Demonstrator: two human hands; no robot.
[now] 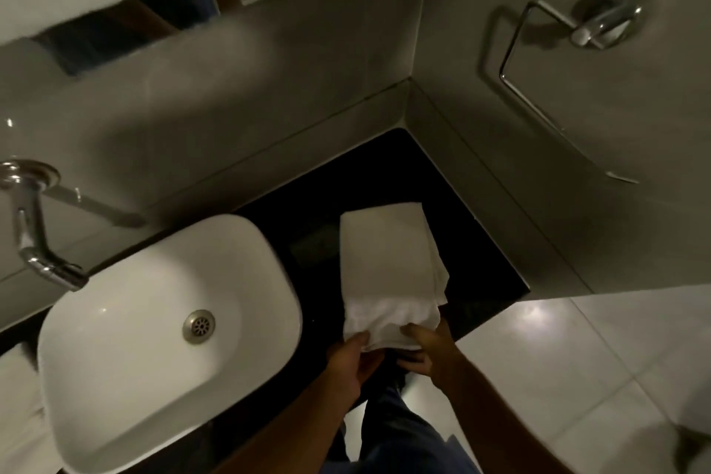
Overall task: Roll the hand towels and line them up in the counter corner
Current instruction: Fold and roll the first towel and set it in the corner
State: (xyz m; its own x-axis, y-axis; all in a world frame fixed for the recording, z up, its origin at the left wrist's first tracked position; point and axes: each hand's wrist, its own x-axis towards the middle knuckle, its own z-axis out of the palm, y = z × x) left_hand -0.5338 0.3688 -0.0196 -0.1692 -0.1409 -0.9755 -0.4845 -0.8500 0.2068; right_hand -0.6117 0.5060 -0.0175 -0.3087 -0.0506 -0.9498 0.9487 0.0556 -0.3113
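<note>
A white hand towel [388, 258] lies folded into a long strip on the black counter [473, 242], right of the sink. Its near end is bunched up at the counter's front edge. My left hand [352, 362] grips that near end from the left, thumb on top. My right hand [423, 350] grips the same end from the right, fingers curled over the fabric. The counter corner [400, 142] where the two walls meet lies beyond the towel's far end.
A white basin [161, 366] fills the counter's left part, with a chrome wall tap [42, 258] over it. More white cloth [17, 404] lies at the far left. A chrome towel ring [546, 62] hangs on the right wall. Pale floor tiles [577, 377] lie below.
</note>
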